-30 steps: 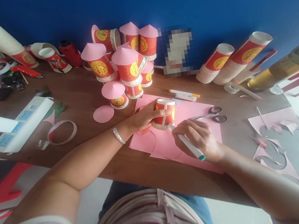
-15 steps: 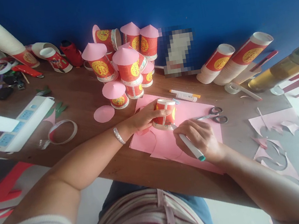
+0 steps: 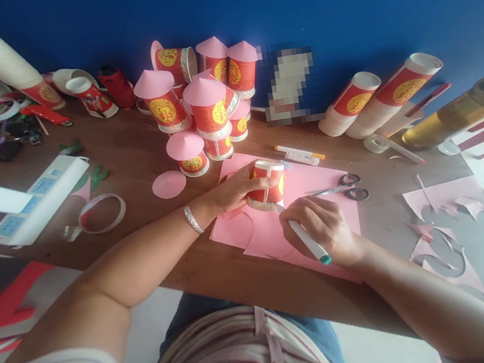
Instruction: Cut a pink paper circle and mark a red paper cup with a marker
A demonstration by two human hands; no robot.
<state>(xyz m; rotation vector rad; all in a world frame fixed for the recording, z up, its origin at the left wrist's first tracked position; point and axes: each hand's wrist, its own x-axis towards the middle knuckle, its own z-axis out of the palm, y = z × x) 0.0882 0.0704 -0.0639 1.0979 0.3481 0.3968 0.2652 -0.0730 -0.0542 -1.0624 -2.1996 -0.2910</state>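
Note:
My left hand [image 3: 241, 189] is wrapped round a red and white paper cup [image 3: 265, 193], its thumb across the front. In my right hand [image 3: 319, 227] is a white marker [image 3: 308, 241] with a green end, its tip at the white lower band of the cup. Beneath both hands lie sheets of pink paper [image 3: 334, 189], with round outlines showing near the front. Scissors [image 3: 352, 186] with dark handles rest on the paper's right side. Behind it lies a second marker [image 3: 299, 153] with an orange end.
Several red cups with pink cone tops [image 3: 205, 99] stand behind my left hand, beside a pink disc [image 3: 169, 184]. A power strip [image 3: 40, 199] and tape ring [image 3: 101, 213] lie left. Cup stacks [image 3: 392, 92], a tape roll [image 3: 377, 143] and paper scraps [image 3: 451, 241] are at right.
My right hand and the marker have shifted very slightly left along the cup's lower band. My left hand holds the cup in nearly the same place.

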